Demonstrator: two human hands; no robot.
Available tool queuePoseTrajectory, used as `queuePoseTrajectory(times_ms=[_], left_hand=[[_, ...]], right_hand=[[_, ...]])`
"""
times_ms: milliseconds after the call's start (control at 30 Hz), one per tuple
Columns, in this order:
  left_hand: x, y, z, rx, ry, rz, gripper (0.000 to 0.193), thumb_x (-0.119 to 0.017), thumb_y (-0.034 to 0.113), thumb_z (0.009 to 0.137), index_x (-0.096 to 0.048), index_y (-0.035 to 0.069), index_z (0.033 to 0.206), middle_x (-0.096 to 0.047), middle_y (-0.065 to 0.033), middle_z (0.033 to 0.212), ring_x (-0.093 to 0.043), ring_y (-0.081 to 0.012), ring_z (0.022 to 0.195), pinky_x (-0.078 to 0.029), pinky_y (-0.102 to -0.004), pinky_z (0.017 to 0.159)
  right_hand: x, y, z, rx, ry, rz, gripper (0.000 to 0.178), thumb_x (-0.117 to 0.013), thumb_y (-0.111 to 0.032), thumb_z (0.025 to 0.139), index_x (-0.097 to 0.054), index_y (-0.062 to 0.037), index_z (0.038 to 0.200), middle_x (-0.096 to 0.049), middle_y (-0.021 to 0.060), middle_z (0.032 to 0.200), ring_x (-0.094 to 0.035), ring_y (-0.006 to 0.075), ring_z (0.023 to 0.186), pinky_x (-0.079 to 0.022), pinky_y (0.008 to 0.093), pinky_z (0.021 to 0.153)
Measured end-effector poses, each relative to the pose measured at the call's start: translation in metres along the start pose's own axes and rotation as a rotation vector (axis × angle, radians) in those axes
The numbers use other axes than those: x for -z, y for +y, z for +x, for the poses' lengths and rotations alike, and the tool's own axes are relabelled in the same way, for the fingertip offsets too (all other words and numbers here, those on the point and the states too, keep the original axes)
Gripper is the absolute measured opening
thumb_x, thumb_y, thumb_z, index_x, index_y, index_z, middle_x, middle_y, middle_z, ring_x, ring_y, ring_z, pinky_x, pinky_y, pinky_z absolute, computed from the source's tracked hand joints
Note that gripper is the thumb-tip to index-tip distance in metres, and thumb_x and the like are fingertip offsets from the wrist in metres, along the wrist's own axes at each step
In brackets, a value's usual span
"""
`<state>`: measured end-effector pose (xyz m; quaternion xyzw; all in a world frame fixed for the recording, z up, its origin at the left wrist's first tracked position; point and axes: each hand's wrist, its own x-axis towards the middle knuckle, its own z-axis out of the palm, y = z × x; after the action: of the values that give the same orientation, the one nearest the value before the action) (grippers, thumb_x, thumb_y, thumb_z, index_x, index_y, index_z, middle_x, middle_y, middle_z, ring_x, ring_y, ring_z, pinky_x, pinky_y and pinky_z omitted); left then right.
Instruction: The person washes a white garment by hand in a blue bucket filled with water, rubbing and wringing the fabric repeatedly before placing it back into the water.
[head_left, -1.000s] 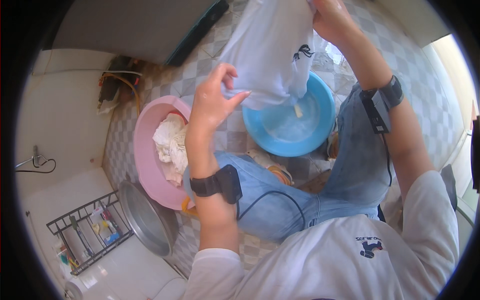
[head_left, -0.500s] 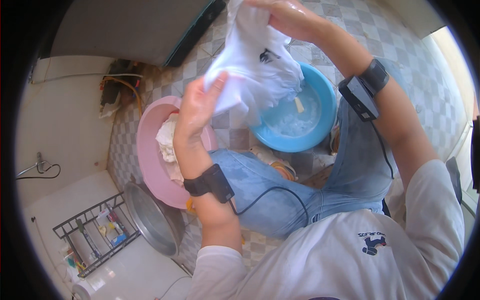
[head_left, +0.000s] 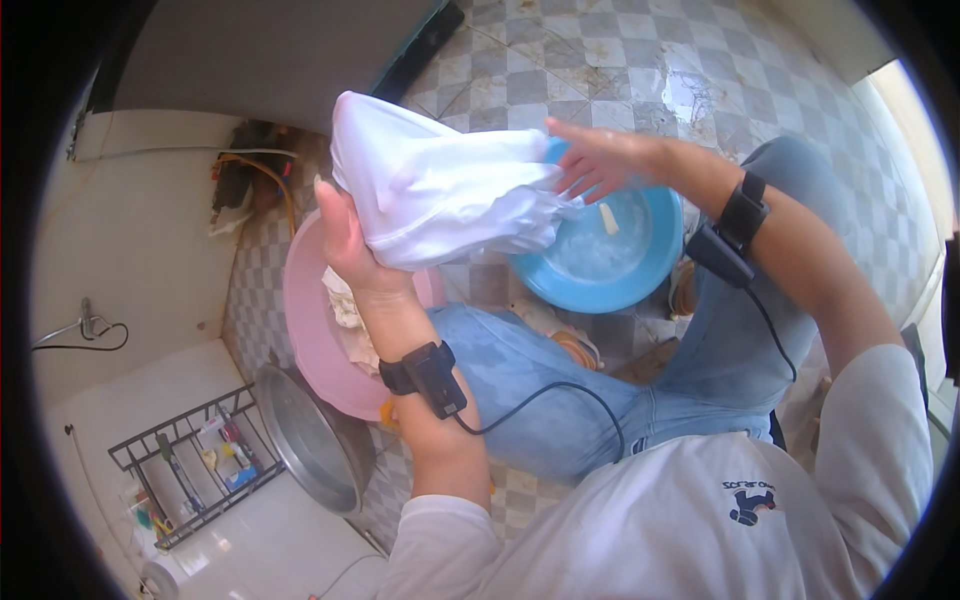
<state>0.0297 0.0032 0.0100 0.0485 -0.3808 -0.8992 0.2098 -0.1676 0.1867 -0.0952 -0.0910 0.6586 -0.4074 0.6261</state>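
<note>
A wet white T-shirt (head_left: 450, 195) is bunched up in front of me, above the gap between two basins. My left hand (head_left: 352, 240) bears its left end; the thumb stands out while the fingers are covered by the cloth, one poking it up into a peak. Beside the shirt's right end, my right hand (head_left: 608, 165) is open with its fingers apart, over the rim of a blue basin (head_left: 665, 255). Soapy water fills that basin, and a pale soap bar (head_left: 609, 218) shows in it. A pink basin (head_left: 310, 330) at the left holds off-white cloth (head_left: 345, 305).
Grey checkered tiles (head_left: 540, 60) cover the floor, wet at the far side. A metal basin (head_left: 310, 440) leans by a black wire rack (head_left: 195, 470) with brushes at lower left. A tap (head_left: 88, 318) sticks out of the left wall. Cables run from both wrist straps.
The shirt has come down and left, bunching over my left hand, and its black print no longer shows. My right hand has let go of its upper end and moved nearer me.
</note>
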Motion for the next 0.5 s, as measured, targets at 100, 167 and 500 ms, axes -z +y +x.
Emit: queuePoseTrajectory(times_ms=[100, 167, 500], left_hand=[[0.014, 0.001, -0.001, 0.025, -0.098, -0.101, 0.068, -0.053, 0.05, 0.089, -0.039, 0.001, 0.134, -0.05, -0.0154, 0.13, -0.049, -0.0299, 0.119, -0.036, -0.0458, 0.103], [0.017, -0.001, 0.004, 0.009, -0.05, -0.118, 0.068, -0.054, 0.048, 0.088, -0.038, 0.001, 0.134, -0.049, -0.0158, 0.131, -0.048, -0.0308, 0.119, -0.036, -0.047, 0.103], [0.045, 0.005, -0.007, 0.066, -0.011, -0.295, 0.064, -0.059, 0.03, 0.087, -0.035, -0.005, 0.134, -0.046, -0.0232, 0.131, -0.046, -0.0397, 0.119, -0.033, -0.0544, 0.103]], right_hand=[[-0.022, 0.003, -0.001, 0.293, -0.355, 0.213, 0.06, -0.041, -0.054, 0.093, -0.051, 0.0005, 0.117, -0.057, 0.0113, 0.118, -0.051, 0.0198, 0.112, -0.04, 0.0345, 0.096], [-0.018, 0.009, 0.011, 0.272, -0.249, 0.182, 0.06, -0.043, -0.054, 0.092, -0.052, 0.0008, 0.115, -0.057, 0.0122, 0.118, -0.051, 0.021, 0.112, -0.04, 0.0353, 0.096], [-0.044, 0.009, 0.019, 0.17, -0.312, 0.326, 0.075, -0.049, -0.062, 0.084, -0.048, 0.0009, 0.126, -0.052, 0.0178, 0.124, -0.047, 0.0272, 0.115, -0.035, 0.0394, 0.099]])
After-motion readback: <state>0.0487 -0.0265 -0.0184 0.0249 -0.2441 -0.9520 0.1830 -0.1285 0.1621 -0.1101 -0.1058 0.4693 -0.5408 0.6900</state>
